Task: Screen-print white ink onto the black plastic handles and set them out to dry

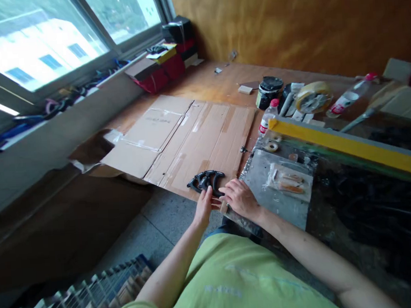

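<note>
A black, curved piece with open gaps between its ribs [200,178] is at the near edge of a flattened cardboard sheet [222,139]. My left hand [205,208] grips it from the near side, thumb on top and fingers underneath. At its right end my right hand [239,197] is closed with bent fingers on the piece; the exact contact of the fingertips is partly hidden. To the right of my right hand, a clear plastic bag with orange-brown items [289,184] lies on a grey board [302,203].
Beyond the board stand a red-capped bottle [268,116], a black-smeared tub [269,92] and a tape roll [313,97]. A yellow-faced bar [352,141] borders a dark heap of black pieces [385,207]. Lower left is a wire rack [78,303]. Boxes [162,72] sit below the window.
</note>
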The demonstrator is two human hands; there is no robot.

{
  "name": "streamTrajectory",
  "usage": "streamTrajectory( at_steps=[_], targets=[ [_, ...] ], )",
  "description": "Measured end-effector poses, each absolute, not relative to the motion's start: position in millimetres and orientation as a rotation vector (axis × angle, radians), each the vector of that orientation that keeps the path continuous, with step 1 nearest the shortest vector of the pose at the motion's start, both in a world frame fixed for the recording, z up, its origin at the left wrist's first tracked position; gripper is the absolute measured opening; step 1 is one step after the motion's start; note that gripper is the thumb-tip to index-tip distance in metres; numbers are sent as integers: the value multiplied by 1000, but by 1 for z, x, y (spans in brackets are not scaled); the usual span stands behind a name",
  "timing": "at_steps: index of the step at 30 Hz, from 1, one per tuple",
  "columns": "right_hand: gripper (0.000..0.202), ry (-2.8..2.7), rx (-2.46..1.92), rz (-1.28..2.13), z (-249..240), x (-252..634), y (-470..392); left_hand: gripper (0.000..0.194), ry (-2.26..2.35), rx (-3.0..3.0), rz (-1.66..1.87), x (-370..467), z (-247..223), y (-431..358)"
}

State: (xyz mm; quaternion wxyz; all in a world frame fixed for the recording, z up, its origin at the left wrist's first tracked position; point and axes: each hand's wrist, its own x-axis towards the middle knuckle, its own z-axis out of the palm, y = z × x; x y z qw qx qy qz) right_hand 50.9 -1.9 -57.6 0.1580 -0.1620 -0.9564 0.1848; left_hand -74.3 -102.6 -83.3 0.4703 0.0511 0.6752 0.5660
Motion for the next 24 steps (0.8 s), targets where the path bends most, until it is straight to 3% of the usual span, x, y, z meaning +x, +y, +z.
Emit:
streamTrajectory(
  at_steps=[6, 13, 24],
  targets=[
    [21, -3024, -217, 536, -95, -44, -15, 59, 1996, -147, 1295, -160, -134, -165],
    [29, -3143, -519, 507, -127, -91, -14, 55, 2103, 26, 1029, -169, -161, -157],
    [22, -2556, -781, 1028, -115, -70, 15, 50, 2059, 204, 811, -196, -171, -121]
  ],
)
